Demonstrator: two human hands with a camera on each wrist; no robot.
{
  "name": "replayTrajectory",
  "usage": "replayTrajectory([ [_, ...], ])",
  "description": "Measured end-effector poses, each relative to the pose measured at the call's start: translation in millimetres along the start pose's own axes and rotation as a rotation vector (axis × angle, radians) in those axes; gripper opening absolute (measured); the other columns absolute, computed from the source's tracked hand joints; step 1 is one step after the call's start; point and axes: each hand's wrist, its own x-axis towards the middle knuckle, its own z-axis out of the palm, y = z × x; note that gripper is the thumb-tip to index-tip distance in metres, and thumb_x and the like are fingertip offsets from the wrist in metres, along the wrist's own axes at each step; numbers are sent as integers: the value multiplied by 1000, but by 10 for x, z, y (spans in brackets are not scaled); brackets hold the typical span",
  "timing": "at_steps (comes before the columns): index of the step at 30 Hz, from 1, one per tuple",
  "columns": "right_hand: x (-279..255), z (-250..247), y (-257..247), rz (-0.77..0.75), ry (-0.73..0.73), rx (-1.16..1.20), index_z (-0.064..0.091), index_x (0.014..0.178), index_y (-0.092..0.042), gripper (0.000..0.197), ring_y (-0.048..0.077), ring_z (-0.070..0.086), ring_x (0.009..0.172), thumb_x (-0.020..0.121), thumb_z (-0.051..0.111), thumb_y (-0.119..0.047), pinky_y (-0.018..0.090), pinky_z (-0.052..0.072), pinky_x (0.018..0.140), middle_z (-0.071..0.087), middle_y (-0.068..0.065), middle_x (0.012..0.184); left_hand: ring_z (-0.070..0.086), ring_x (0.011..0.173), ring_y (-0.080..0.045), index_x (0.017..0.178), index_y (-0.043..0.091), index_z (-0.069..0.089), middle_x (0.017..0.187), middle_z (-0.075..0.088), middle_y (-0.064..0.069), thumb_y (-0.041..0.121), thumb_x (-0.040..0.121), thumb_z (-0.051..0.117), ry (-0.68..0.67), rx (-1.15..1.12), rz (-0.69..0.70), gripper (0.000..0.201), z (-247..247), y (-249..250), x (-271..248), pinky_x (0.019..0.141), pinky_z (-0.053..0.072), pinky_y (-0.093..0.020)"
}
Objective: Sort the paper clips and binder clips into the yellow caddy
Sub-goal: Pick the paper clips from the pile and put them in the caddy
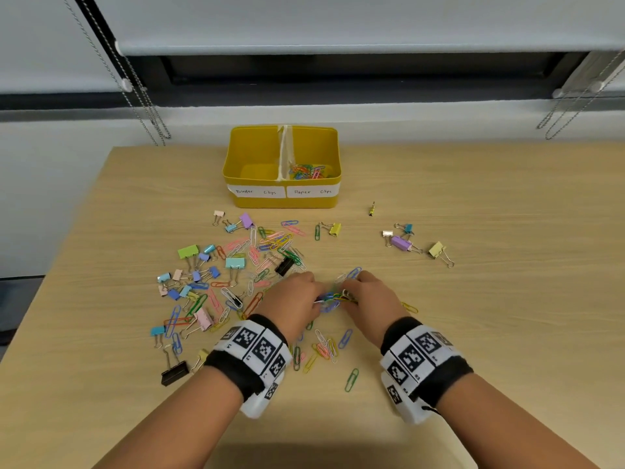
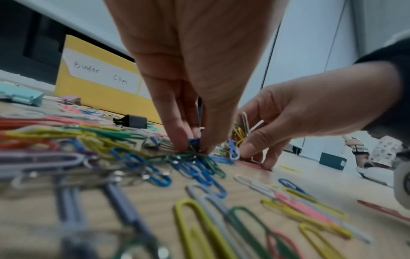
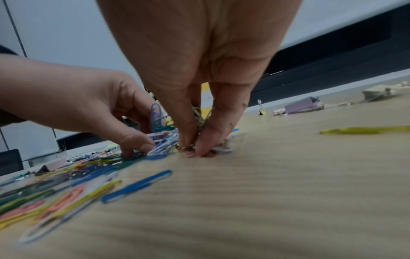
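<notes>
Now the gathered paper clips (image 1: 333,297) lie between both hands, left hand (image 1: 293,301) and right hand (image 1: 370,301) each pinching the bunch in its grip; the yellow caddy (image 1: 283,201) stands at twelve o'clock on the wooden counter (image 1: 473,333), binder clips (image 1: 203,265) scattered toward ten, window blinds behind.

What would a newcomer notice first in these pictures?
The left hand and right hand both pinch one bundle of coloured wire paper clips at the table's centre. Behind stands the yellow plastic caddy; its right compartment holds paper clips, the left appears empty.
</notes>
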Motion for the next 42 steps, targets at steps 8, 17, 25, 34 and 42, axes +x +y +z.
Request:
replayTrajectory([
  [8,28,-392,84,20,92,349,72,99,-17,17,19,65,77,83,66,-17,30,53,75,71,7,86,62,79,-21,88,14,71,86,66,-5,19,82,63,100,-293,-85,11,-44,-188,-40,74,52,-35],
  [17,1086,-1435,-665,-123,328,337,59,66,-22,20,23,64,80,84,67,-22,38,55,82,64,9,77,63,75,-18,88,8,72,81,65,-2,23,80,70,200,-452,-132,17,-51,-292,-126,72,52,-32],
  [25,1929,-1223,-751,66,132,-53,64,112,-3,30,32,61,104,85,66,-15,36,51,86,65,15,115,63,76,-20,92,15,73,82,69,-5,20,82,68,336,-430,-172,12,-646,-342,-20,74,55,-38],
  [34,1057,-1123,-333,-86,526,415,67,98,-11,19,23,66,82,89,50,-8,38,56,79,65,3,93,67,85,-26,85,7,72,87,72,-11,21,80,67,533,-330,-265,15,-1524,-413,1162,77,54,-32],
  [42,245,-646,206,-77,265,148,63,109,-7,24,25,62,98,90,50,-14,34,49,89,64,11,112,62,103,-28,116,9,61,115,66,-8,28,84,66,407,-125,-236,37,-1427,-267,1112,84,50,-38],
])
